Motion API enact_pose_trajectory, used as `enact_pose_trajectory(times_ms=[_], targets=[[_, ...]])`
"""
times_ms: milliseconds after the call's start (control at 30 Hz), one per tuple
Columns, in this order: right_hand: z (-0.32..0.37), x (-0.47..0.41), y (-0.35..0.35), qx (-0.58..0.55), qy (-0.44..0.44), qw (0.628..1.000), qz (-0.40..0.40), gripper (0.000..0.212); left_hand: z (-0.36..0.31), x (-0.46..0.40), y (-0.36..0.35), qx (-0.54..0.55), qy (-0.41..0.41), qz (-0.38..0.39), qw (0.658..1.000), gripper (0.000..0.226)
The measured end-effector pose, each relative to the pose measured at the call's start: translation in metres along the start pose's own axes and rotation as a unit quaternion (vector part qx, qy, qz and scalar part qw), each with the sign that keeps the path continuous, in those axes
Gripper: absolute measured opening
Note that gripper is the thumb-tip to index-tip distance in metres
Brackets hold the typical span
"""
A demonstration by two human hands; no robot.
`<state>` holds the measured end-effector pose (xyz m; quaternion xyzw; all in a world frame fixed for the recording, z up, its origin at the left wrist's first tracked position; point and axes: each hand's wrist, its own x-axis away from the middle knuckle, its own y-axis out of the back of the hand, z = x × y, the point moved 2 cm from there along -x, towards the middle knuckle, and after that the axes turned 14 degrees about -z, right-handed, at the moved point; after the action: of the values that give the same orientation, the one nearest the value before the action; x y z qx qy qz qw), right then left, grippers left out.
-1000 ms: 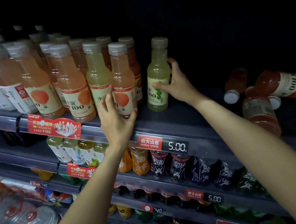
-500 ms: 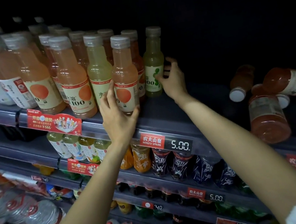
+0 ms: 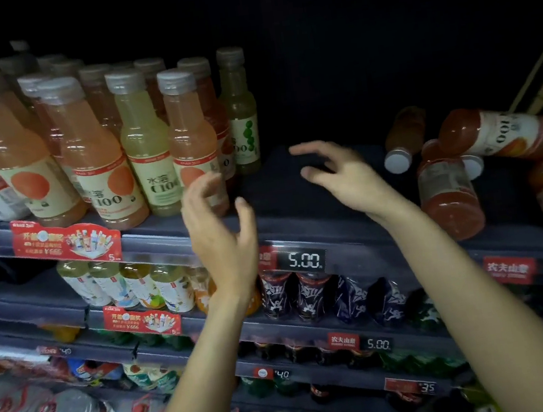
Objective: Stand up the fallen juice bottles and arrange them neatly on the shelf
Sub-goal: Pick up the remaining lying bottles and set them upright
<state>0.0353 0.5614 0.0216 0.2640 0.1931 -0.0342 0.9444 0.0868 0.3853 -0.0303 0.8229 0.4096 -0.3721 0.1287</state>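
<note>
Upright juice bottles (image 3: 94, 153): L half of shelf (image 3: 281, 187), packed in rows w/ labels fwd for display; clear ribbed plastic, grey caps, orange and pale-green fills.
Left hand (image 3: 219, 226): loosely curled, empty, near front row.
Right hand (image 3: 338, 171): fingers spread, empty, over bare gap.
Fallen bottles (image 3: 447, 189): R side, heaped, red-orange, caps fwd.

Just one camera here, worn on the person's head, looking forward and slightly down at the top shelf (image 3: 300, 222) from close up, about arm's reach. Wide-angle, so the shelf's front edge bows across the frame and the lower shelves (image 3: 209, 321) show underneath. Both forearms come in from the bottom edge.
</note>
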Motion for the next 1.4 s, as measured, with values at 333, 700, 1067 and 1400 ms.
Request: enact_pose_trajectory(times_ms=[333, 700, 1067, 1400], targets=[[-0.056, 0.084, 0.14, 0.333, -0.055, 0.897, -0.286, 0.029, -0.079, 0.065, -0.115, -0.005, 0.062, 0.512, 0.857, 0.054], [-0.067, 0.09, 0.135, -0.054, -0.204, 0.962, -0.17, 0.026, -0.095, 0.078, -0.144, -0.049, 0.017, 0.533, 0.844, 0.066], [-0.091, 0.077, 0.131, 0.273, -0.128, 0.943, -0.142, 0.062, -0.064, 0.012, -0.09, -0.135, -0.09, 0.52, 0.839, 0.054], [-0.083, 0.081, 0.138, 0.394, -0.117, 0.893, -0.186, 0.035, -0.069, 0.035, -0.113, -0.251, -0.28, 0.469, 0.799, 0.082]])
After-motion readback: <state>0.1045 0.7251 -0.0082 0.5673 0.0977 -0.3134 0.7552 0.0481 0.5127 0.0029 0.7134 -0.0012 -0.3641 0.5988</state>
